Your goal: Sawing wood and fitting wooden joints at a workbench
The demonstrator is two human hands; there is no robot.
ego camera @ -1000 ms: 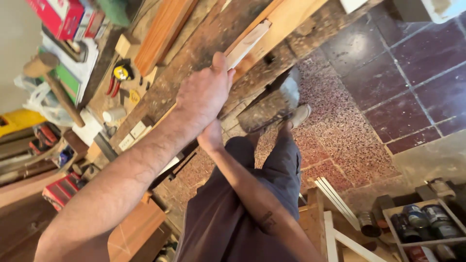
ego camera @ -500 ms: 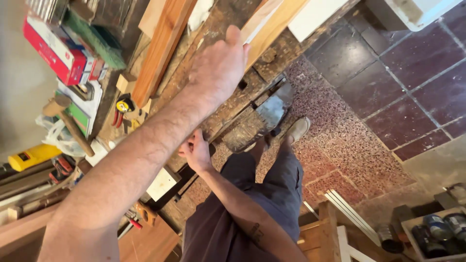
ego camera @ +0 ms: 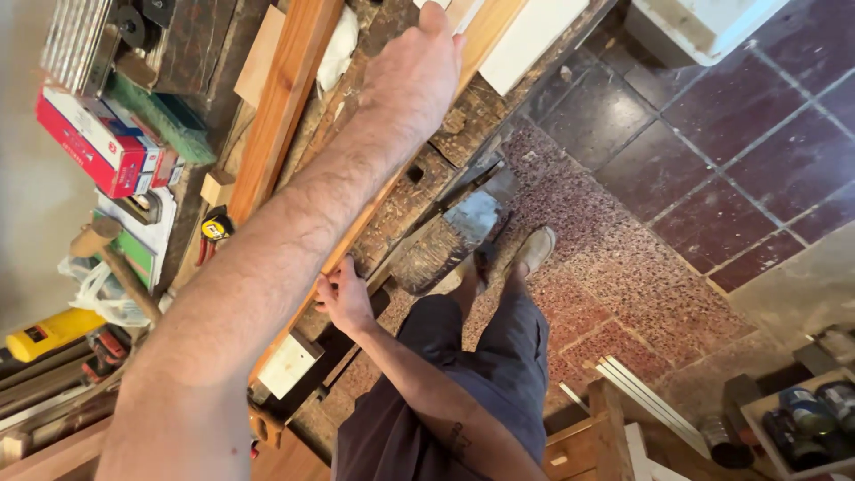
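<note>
A long narrow wooden strip [ego camera: 485, 36] lies along the front edge of an old, worn workbench [ego camera: 405, 200]. My left hand [ego camera: 414, 76] reaches far along the bench and lies on the strip, with its fingers curled over it. Closer to my body, my right hand [ego camera: 343, 298] pinches the same strip at the bench edge. A wider reddish plank [ego camera: 285, 98] lies parallel on the bench, beside my left forearm.
A yellow tape measure [ego camera: 215, 228], a wooden mallet [ego camera: 111, 258], red boxes [ego camera: 93, 147] and a white cloth [ego camera: 338, 49] sit on the bench. A vise [ego camera: 450, 236] juts out by my feet. Below are the tiled floor [ego camera: 712, 178], a wooden crate [ego camera: 597, 436] and cans [ego camera: 806, 414].
My left hand has slid farther along the strip, away from me. My right hand has moved to the strip at the bench edge. The view has shifted over the bench.
</note>
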